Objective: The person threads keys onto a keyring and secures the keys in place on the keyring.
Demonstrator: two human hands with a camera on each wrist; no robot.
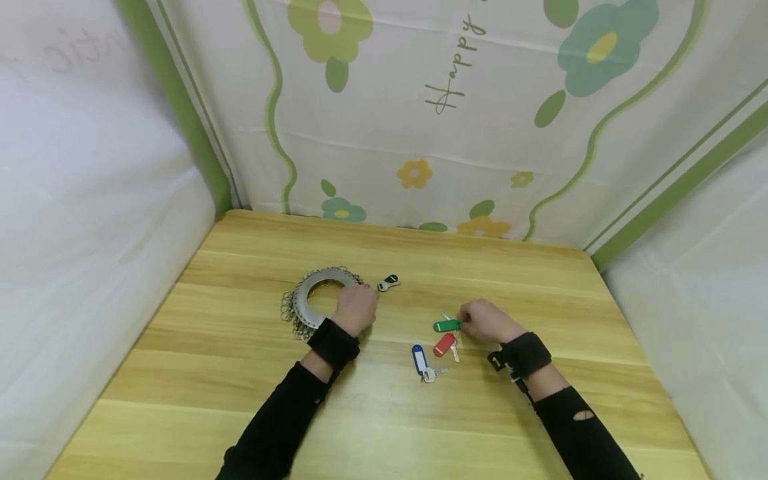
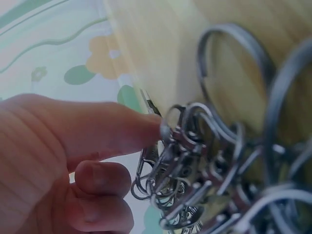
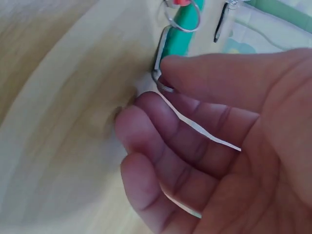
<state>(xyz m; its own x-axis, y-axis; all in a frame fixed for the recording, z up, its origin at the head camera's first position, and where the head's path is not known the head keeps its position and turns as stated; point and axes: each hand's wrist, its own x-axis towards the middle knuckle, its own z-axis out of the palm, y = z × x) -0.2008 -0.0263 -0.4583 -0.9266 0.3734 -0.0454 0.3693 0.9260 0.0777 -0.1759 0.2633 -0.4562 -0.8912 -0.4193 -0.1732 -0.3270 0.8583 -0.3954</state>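
On the table, a round grey metal hoop [image 1: 302, 308] carries many small wire rings and clips around its rim. My left hand [image 1: 357, 309] is at the hoop's right side, where thumb and fingertip pinch one of the small metal clips [image 2: 178, 131] in the left wrist view. To the right, my right hand [image 1: 487, 321] pinches the small split ring [image 3: 161, 83] of a green key tag [image 1: 447, 326] between thumb and index finger. A key shows behind that tag. Below it lies a red key tag [image 1: 444, 345] with a key [image 1: 455, 352].
A blue key tag [image 1: 419, 359] with keys [image 1: 429, 375] lies nearest me. Past the left hand sits a black key tag [image 1: 392, 279] with a key. White floral cloth [image 1: 372, 133] hangs along the back edge of the wooden table [image 1: 240, 393], with cloth at both sides.
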